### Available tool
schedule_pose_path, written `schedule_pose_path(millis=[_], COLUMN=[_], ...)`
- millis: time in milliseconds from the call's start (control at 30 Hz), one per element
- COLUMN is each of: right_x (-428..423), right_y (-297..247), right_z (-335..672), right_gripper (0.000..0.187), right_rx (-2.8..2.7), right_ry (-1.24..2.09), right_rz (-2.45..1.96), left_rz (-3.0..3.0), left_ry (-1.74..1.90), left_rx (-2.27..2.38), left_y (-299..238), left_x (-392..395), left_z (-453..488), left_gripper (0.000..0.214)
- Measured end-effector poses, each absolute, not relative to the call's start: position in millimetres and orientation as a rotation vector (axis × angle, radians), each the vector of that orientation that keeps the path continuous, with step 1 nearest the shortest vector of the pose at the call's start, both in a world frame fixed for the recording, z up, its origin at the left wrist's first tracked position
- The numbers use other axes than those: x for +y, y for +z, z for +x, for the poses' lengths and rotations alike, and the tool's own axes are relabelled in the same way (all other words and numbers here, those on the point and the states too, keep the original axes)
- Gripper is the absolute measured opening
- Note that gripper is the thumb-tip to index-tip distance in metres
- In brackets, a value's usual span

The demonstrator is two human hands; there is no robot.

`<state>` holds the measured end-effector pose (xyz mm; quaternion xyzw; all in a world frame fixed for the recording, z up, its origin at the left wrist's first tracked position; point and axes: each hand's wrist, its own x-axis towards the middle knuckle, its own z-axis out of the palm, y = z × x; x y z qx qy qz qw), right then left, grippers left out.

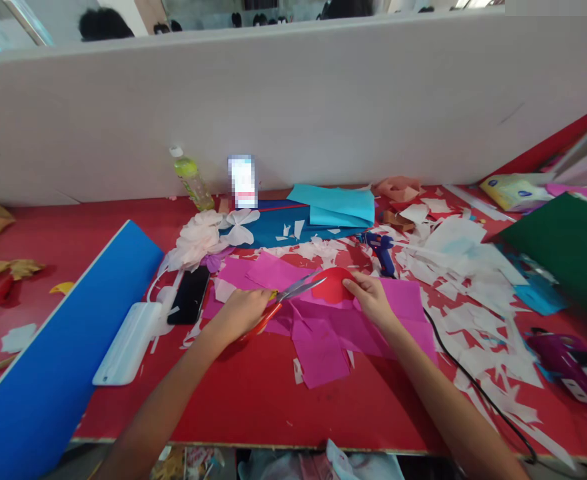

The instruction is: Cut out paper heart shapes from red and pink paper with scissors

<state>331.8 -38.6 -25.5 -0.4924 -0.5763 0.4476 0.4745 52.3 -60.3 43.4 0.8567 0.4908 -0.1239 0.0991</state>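
A red table [253, 407] spans the scene, with a long blue board [73, 360] on its left side. Magenta paper [403, 307] spreads across the middle. Over it, orange-handled scissors [298, 289] point right, blades parted. The person's left hand [246, 311] grips their handles; the right hand [372, 299] pinches the right edge of a red piece [330, 288], its left edge at the blades.

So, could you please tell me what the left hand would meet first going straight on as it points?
Past its own scissors, the left hand would probably meet the red paper held by the right hand, though depth is unclear.
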Motion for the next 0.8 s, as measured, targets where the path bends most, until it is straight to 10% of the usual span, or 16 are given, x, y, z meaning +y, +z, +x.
schedule_pose_path(millis=[800], right_x=[-37.5], right_y=[-26.3], right_z=[327.0], right_gripper=[0.038], right_rx=[-1.35], right_ry=[1.148], right_rz=[-1.159], left_rz=[2.538], left_ry=[-0.342], left_rx=[1.496], left_y=[32.2], left_x=[-61.8], left_z=[56.7], left_gripper=[0.028])
